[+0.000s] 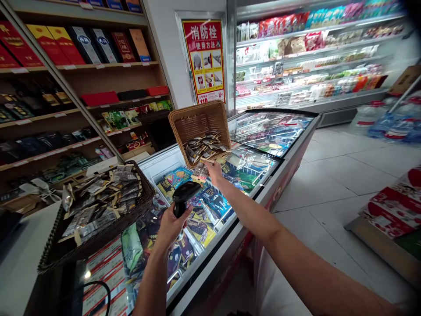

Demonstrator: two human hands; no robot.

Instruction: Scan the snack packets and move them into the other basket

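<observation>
Light-brown woven wicker makes the rectangular open basket (197, 118), which is above the glass-topped chest freezer with a grey frame (269, 189), at its middle part. It is tilted, so that its opening faces the person; what carries its weight I cannot tell. Many small flat packets with tan and dark print (208, 145) are heaped in its lower part.

The right hand (214, 172) reaches to the front rim of this basket. Its thumb and fingers are brought together and pinch the edge of a small, partly transparent packet (200, 172), which is just in front of the rim; the print on it is too blurred to read. The left hand (173, 224) has its fingers wrapped around the handle of a black plastic handheld scanner (187, 192). The scanner's head points towards the pinched packet, near it but apart from it.

At the left, a dark-brown woven rectangular basket (148, 186) holds a bigger heap of similar tan-edged packets (101, 197). Under the glass, colourful printed bags (200, 226) lie in the freezer, near both hands. Behind the tilted basket, a red and yellow poster (205, 61) is on the wall, and to its right stands a lit, open refrigerated display (342, 115) with filled shelves.
</observation>
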